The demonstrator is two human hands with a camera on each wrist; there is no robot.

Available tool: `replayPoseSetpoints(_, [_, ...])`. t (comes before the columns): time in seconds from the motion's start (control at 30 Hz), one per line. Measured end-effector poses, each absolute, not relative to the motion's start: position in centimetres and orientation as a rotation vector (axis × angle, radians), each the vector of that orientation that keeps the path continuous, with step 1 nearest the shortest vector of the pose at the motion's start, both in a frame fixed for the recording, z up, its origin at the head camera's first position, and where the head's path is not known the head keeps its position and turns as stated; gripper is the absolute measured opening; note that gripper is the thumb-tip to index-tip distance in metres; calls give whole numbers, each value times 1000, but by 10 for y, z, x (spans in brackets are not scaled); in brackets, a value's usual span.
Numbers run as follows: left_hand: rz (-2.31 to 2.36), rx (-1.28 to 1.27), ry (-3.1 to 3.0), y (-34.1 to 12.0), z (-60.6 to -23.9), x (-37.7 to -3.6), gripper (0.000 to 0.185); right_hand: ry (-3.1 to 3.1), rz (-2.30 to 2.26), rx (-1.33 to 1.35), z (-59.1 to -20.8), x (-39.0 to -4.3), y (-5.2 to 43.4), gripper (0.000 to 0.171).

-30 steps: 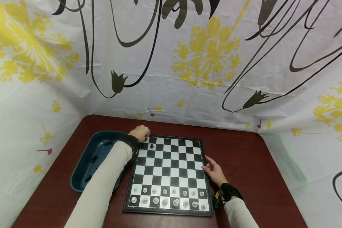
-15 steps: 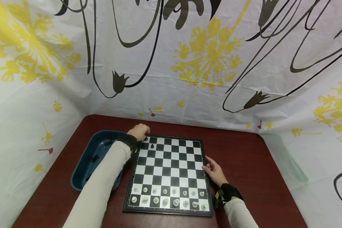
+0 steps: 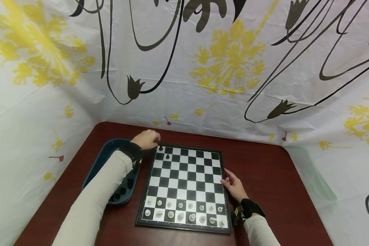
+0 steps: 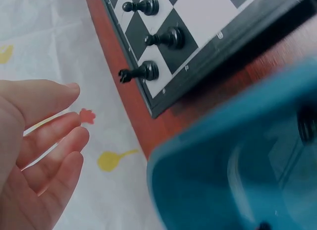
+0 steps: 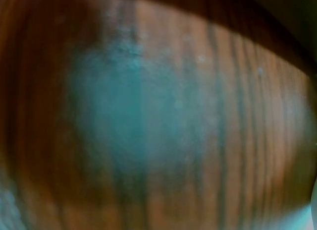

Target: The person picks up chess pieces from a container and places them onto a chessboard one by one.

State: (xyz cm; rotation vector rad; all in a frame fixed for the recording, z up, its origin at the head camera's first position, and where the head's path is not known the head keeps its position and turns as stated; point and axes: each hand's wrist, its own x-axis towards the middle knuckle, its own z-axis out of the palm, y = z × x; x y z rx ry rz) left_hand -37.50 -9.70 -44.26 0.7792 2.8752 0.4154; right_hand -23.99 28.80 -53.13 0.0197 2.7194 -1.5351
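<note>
My left hand [image 3: 146,139] hovers just off the far left corner of the chessboard [image 3: 182,176]. In the left wrist view its fingers are loosely bent, with nothing between them. A black rook [image 4: 148,70] stands on the corner square. Beside it are two black pawns [image 4: 173,38], one on a dark square and one on a light square. My right hand [image 3: 233,185] rests against the board's right edge, thumb at the frame and fingers relaxed. The right wrist view shows only blurred brown wood.
A blue plastic tray [image 4: 198,145] with black pieces lies left of the board, partly behind my left sleeve. White chess pieces [image 3: 180,216] fill the two near rows. A patterned white sheet [image 3: 172,68] hangs around the dark red table [image 3: 264,177].
My left hand has drawn back left from the corner square, and the black rook there now shows. The head view has shifted slightly. My right hand stays at the board's edge.
</note>
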Motion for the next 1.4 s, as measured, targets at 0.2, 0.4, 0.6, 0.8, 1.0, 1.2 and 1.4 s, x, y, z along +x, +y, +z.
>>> replayPoseSetpoints(0.2, [388, 776, 2908, -122, -432, -366, 23, 2728, -1524, 17, -531, -240, 287, 51])
replayPoseSetpoints(0.4, [410, 744, 2927, -150, -425, -355, 23, 2732, -1504, 21, -530, -239, 285, 51])
replayPoseSetpoints(0.6, [395, 719, 2944, -167, -419, -346, 24, 2744, -1480, 17, -528, -237, 286, 51])
replayPoseSetpoints(0.8, [387, 691, 2958, -185, -413, -338, 26, 2733, -1495, 17, -527, -235, 285, 51])
replayPoseSetpoints(1.0, [378, 695, 2969, -201, -409, -330, 25, 2725, -1498, 33, -528, -236, 284, 52])
replayPoseSetpoints(1.2, [378, 677, 2969, -210, -414, -325, 26, 2733, -1486, 42, -527, -235, 284, 52])
replayPoseSetpoints(1.4, [376, 621, 2943, -217, -423, -321, 28, 2710, -1493, 56, -530, -238, 286, 52])
